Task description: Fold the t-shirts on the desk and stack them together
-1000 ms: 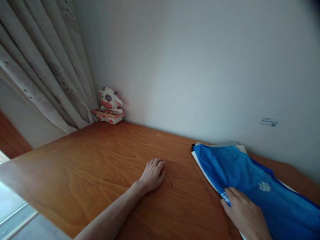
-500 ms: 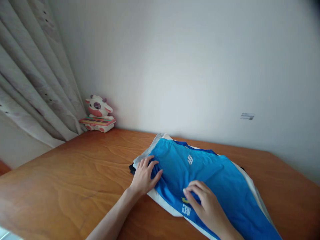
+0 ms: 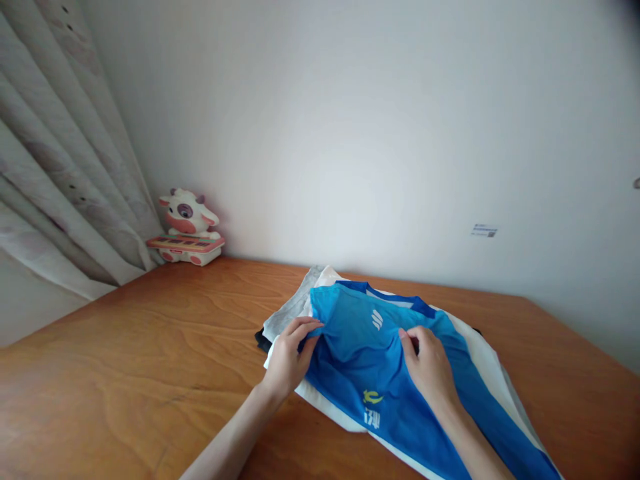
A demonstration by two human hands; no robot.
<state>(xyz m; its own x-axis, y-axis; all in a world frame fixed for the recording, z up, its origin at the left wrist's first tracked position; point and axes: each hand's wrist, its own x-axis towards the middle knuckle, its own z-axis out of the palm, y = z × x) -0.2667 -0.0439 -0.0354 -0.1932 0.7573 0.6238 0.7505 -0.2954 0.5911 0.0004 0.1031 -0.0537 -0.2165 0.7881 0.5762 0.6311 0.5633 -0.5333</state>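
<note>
A blue sports shirt (image 3: pixel 353 317) lies on top of a pile of clothes, with a white logo on its chest and a yellow and white print lower down. My left hand (image 3: pixel 291 353) is closed on the shirt's left side below the sleeve. Further right, my right hand (image 3: pixel 427 363) pinches the front of the shirt near the logo, and the fabric wrinkles between both hands. Under the shirt show a white garment (image 3: pixel 330 408), a grey garment (image 3: pixel 287 310) and the edge of a black one (image 3: pixel 262 341).
The pile rests on a brown wooden table (image 3: pixel 150 360) against a pale wall (image 3: pixel 350 133). A toy cow with a keyboard (image 3: pixel 187 230) stands at the back left beside a curtain (image 3: pixel 65 167). A small label (image 3: pixel 484 231) is stuck on the wall.
My right hand has moved up and right over the shirt and now pinches it. My left hand has closed on the shirt's side. The collar and sleeve have shifted, with more wrinkles.
</note>
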